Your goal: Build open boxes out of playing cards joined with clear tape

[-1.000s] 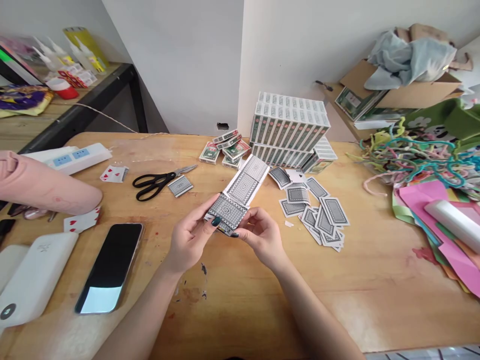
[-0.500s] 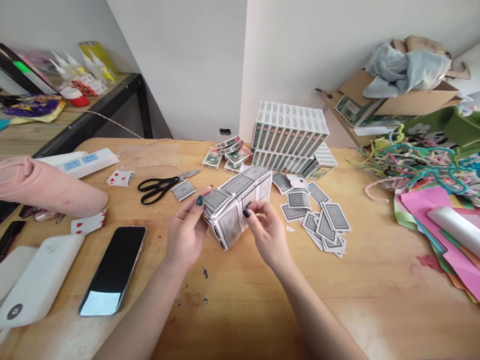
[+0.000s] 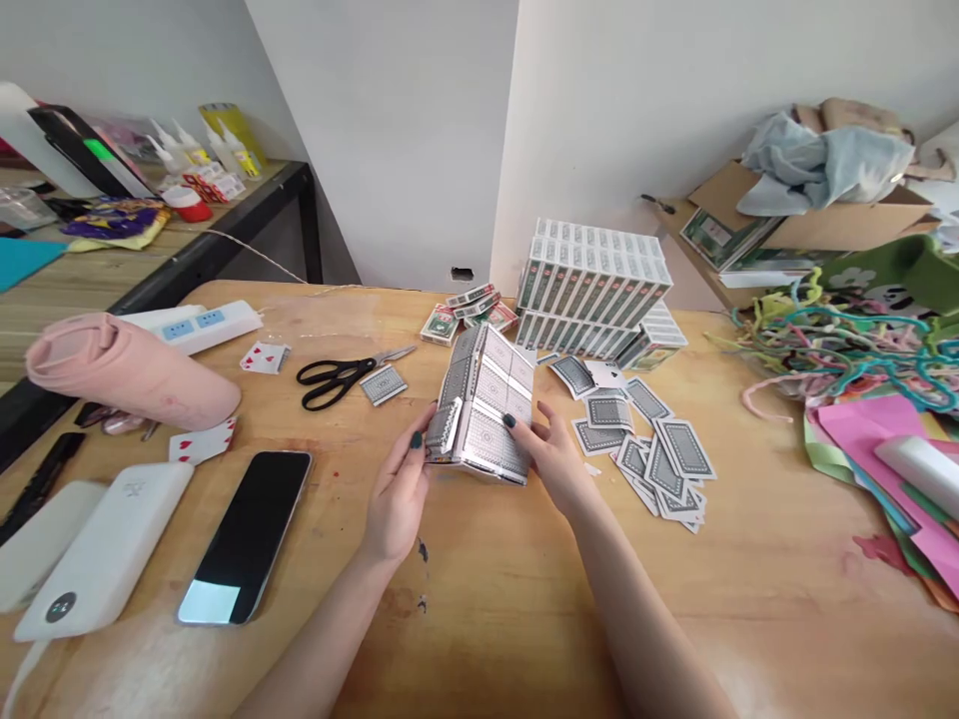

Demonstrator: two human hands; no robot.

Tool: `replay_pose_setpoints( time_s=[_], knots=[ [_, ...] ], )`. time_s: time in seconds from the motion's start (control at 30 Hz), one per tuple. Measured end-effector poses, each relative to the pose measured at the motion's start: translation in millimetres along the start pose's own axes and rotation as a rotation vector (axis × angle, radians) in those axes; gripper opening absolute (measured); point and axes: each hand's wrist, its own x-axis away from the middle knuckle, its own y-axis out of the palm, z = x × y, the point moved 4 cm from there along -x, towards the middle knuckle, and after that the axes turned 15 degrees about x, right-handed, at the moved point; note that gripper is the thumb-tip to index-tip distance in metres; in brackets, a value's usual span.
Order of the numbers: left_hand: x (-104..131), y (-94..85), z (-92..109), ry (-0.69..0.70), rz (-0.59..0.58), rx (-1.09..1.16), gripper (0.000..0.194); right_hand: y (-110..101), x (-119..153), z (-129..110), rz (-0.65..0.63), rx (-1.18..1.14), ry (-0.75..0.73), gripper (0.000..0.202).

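A box-like model made of playing cards (image 3: 490,404), grey patterned backs outward, is held tilted above the table between both hands. My left hand (image 3: 401,489) grips its lower left corner, thumb on the near side. My right hand (image 3: 558,449) holds the right side, thumb on the front face and fingers behind it. Loose playing cards (image 3: 666,469) lie in a spread to the right, mostly face down. Black-handled scissors (image 3: 337,379) and a single face-down card (image 3: 384,383) lie to the left of the model.
Stacked card packs (image 3: 591,290) stand at the back, beside several loose packs (image 3: 476,310). On the left are a phone (image 3: 247,539), a power bank (image 3: 105,549), a pink roll (image 3: 135,369) and a power strip (image 3: 217,325). Pipe cleaners (image 3: 861,330) and coloured sheets (image 3: 861,429) lie at right.
The card model has been turned and tipped so a broad face shows toward me. My right hand has moved from pinching near its side to holding its right edge. The view has shifted slightly left.
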Motion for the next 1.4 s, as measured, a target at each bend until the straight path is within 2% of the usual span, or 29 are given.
replay_pose_setpoints(
  time_s=[0.1, 0.17, 0.23, 0.33, 0.4, 0.47, 0.53, 0.67, 0.8, 0.87, 1.0, 1.13, 1.2, 1.33, 1.4],
  knots=[
    [5, 2.4, 1, -0.010, -0.062, -0.054, 0.049, 7, 2, 0, -0.166, -0.036, -0.086, 0.054],
    [7, 5.4, 2, 0.022, -0.062, -0.137, 0.060, 12, 4, 1, -0.206, -0.065, -0.108, 0.043],
    [7, 6.3, 4, 0.113, 0.000, -0.252, 0.068, 18, 6, 5, -0.221, -0.134, -0.091, 0.036],
    [7, 5.1, 6, 0.249, 0.085, -0.325, 0.063, 30, 10, 12, -0.298, -0.301, -0.004, 0.030],
    [6, 3.4, 7, 0.275, 0.094, -0.286, 0.058, 37, 13, 16, -0.364, -0.423, 0.076, 0.030],
    [4, 2.4, 8, 0.241, 0.072, -0.230, 0.058, 41, 16, 19, -0.397, -0.508, 0.126, 0.035],
    [3, 3.5, 8, 0.169, 0.016, -0.205, 0.060, 38, 16, 19, -0.368, -0.545, 0.131, 0.039],
    [3, 7.0, 6, -0.010, -0.119, -0.238, 0.061, 18, 12, 16, -0.207, -0.489, 0.057, 0.039],
    [5, 3.2, -2, -0.147, -0.103, -0.219, 0.051, 0, 11, 11, -0.107, -0.371, -0.038, 0.043],
    [5, 1.1, -6, -0.157, -0.055, -0.230, 0.050, -2, 12, 9, -0.082, -0.327, -0.073, 0.048],
    [5, 0.4, -12, -0.091, -0.009, -0.265, 0.050, 0, 16, 3, -0.027, -0.239, -0.157, 0.058],
    [4, -4.3, -12, -0.053, 0.026, -0.286, 0.052, -1, 18, 0, -0.016, -0.238, -0.183, 0.059],
    [3, -5.9, -9, -0.083, -0.028, -0.307, 0.052, -4, 17, 0, -0.020, -0.255, -0.162, 0.061],
    [3, -5.2, 2, -0.239, -0.283, -0.337, 0.068, -13, 13, 1, -0.030, -0.256, -0.081, 0.055],
    [1, -7.6, 7, -0.273, -0.331, -0.389, 0.070, -17, 11, 1, -0.038, -0.232, -0.052, 0.048]
  ],
)
